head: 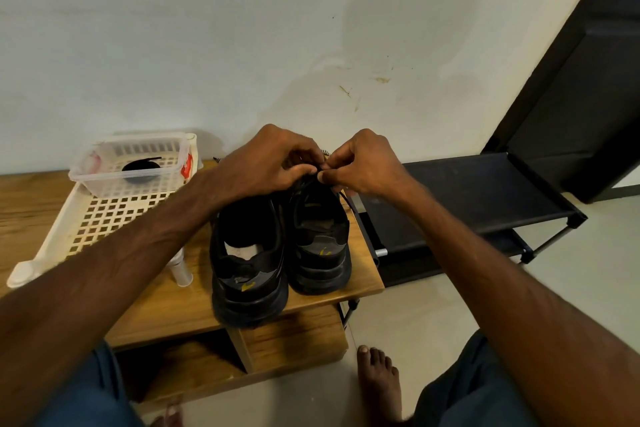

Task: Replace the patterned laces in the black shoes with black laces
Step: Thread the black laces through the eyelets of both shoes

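- left hand [273, 163]: over the front of the right shoe [318, 246], fingers curled, thumb tip against the forefinger; grip closed in a pinch on the black lace [348, 201], as far as the fingers let it be seen.
- right hand [363, 166]: just beside the left hand, thumb tips almost touching; grip closed in a pinch on the same black lace, which trails down the shoe's right side.
- right shoe: upright on the wooden surface [173, 305], heel toward the person, near the surface's right edge.
- left shoe [247, 274]: touching the right shoe's side, heel at the front edge of the surface, front part hidden under the left forearm.
- patterned lace [325, 151]: a short black-and-white piece shows above the thumbs; its path is hidden.
- spare black lace [142, 168]: coiled inside a clear tub [83, 177], which sits on a white perforated tray [104, 218] left of the shoes.
- white tube [181, 272]: on the surface between tray and left shoe.
- black rack [485, 191]: on the floor to the right.
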A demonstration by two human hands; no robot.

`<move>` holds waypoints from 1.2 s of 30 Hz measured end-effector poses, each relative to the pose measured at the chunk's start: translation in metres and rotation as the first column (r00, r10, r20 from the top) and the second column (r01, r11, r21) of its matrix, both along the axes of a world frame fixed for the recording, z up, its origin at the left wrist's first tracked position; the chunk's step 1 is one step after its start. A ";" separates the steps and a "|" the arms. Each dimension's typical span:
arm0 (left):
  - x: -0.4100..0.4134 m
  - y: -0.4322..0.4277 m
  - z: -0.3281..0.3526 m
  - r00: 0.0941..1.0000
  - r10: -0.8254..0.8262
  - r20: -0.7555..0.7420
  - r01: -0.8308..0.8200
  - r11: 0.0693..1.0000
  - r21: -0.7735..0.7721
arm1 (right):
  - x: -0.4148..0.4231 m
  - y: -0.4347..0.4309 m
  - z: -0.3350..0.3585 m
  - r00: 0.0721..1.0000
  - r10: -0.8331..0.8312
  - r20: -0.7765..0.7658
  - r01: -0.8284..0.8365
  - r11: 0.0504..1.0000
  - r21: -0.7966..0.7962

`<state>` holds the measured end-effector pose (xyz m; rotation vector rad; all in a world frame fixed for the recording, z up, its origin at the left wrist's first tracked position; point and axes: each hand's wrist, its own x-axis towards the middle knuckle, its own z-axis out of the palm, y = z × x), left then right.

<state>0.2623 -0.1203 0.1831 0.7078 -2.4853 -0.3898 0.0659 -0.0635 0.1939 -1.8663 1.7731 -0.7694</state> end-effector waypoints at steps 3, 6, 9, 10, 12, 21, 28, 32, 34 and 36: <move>0.004 0.000 0.003 0.998 -0.022 -0.066 0.027 0.997 0.068 | 0.001 0.000 0.000 1.000 -0.014 0.014 0.014 1.000 0.010; 0.007 -0.002 0.007 0.995 -0.028 -0.096 0.042 0.988 0.149 | 0.002 0.001 0.000 1.000 -0.027 0.008 0.027 1.000 0.009; 0.011 -0.006 0.011 0.998 -0.038 -0.057 0.050 0.969 0.243 | 0.005 0.002 0.000 0.998 -0.045 0.033 0.044 0.999 0.024; 0.012 -0.008 0.012 0.998 -0.042 -0.047 0.053 0.966 0.253 | 0.005 0.003 0.000 0.998 -0.047 0.041 0.046 0.998 0.032; 0.013 -0.010 0.014 0.998 -0.049 -0.034 0.056 0.968 0.245 | 0.004 0.004 0.003 0.996 -0.050 0.068 0.046 0.997 0.058; 0.016 -0.020 0.009 0.994 -0.054 0.092 0.048 0.996 0.071 | -0.003 0.021 0.022 0.983 -0.037 0.180 -0.016 0.958 0.286; 0.010 -0.018 0.004 0.991 0.021 0.133 -0.009 0.996 -0.089 | -0.007 0.019 0.026 0.984 -0.046 0.172 -0.018 0.935 0.354; 0.003 -0.016 0.004 0.990 0.044 0.135 -0.027 0.992 -0.123 | -0.007 0.019 0.027 0.987 -0.019 0.158 -0.047 0.915 0.401; 0.002 -0.016 0.003 0.988 0.049 0.146 -0.028 0.989 -0.143 | -0.009 0.019 0.027 0.987 -0.008 0.162 -0.061 0.907 0.417; 0.002 -0.016 0.002 0.986 0.062 0.152 -0.037 0.987 -0.158 | -0.011 0.019 0.028 0.988 0.002 0.157 -0.072 0.892 0.446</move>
